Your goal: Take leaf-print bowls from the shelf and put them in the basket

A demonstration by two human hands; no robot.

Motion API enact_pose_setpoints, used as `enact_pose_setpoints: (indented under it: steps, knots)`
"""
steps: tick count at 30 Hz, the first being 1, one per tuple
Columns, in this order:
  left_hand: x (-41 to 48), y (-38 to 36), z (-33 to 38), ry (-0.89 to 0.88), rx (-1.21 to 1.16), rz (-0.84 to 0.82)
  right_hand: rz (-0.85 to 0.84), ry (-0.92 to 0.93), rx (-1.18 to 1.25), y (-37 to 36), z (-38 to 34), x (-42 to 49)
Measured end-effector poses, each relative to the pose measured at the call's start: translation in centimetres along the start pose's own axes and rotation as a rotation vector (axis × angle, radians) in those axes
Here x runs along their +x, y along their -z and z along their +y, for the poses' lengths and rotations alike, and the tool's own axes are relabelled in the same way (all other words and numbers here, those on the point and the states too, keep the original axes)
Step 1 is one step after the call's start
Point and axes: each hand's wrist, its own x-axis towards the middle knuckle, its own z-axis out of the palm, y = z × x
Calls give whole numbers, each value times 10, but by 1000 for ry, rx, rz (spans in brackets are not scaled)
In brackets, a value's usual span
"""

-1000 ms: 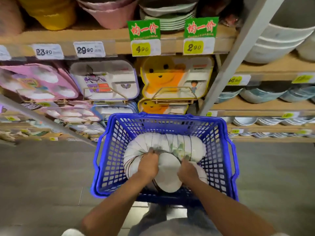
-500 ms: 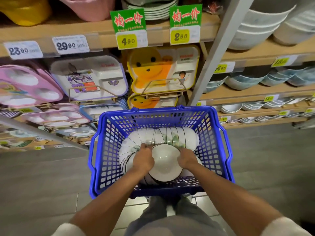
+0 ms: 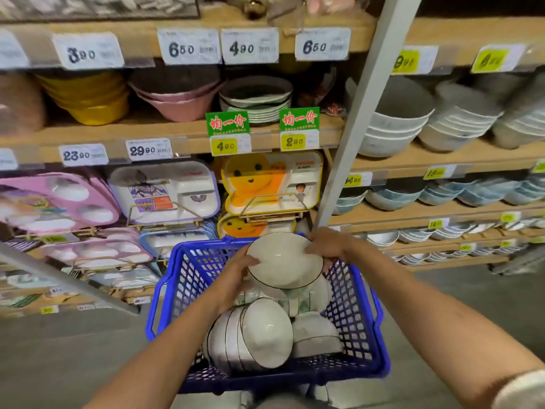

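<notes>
Glossy round bowl (image 3: 284,261) over blue lattice basket (image 3: 184,290)

Yellow bowls (image 3: 88,98) and pink bowls (image 3: 180,104) are sitting in stacks, green-rimmed plates (image 3: 259,109) piled just right of them. Below, 2 green signs (image 3: 227,124) are hanging above yellow tags (image 3: 223,146), and an orange cartoon tray (image 3: 265,184) is standing propped beside a white divided tray (image 3: 165,193).

Glossy white glazed bowls (image 3: 267,332) lie in a blue plastic lattice basket (image 3: 351,317); at twelve o'clock, matt wooden shelf (image 3: 165,134) boards.
</notes>
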Motion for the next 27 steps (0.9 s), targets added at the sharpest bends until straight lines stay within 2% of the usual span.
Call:
enact_pose_setpoints:
  steps: [4, 7, 10, 13, 15, 17, 19, 21, 23, 27]
  knots:
    - [-6, -23, 48, -124, -178, 25, 29, 103, 61, 36, -37, -28]
    - [-15, -36, 80, -241, -205, 7, 102, 144, 139, 52, -55, -51]
    - [-26, -48, 105, -270, -216, 0, 201, 185, 225, 61, -61, -76]
    - [-37, -66, 128, -291, -268, -20, 317, 237, 369, 67, -60, -103]
    - [-45, -83, 144, -308, -287, -44, 396, 253, 547, 71, -55, -119]
    - [-52, -100, 155, -298, -299, -60, 358, 297, 809, 75, -49, -135]
    - [-57, -123, 164, -301, -305, -84, 238, 403, 1061, 81, -45, -152]
    - [-61, -149, 170, -315, -296, -101, 167, 479, 1228, 91, -38, -168]
    - [-63, -176, 172, -318, -288, -115, 168, 515, 1338, 104, -27, -180]
    - [-66, -237, 172, -332, -288, -131, 261, 499, 1408, 134, 4, -205]
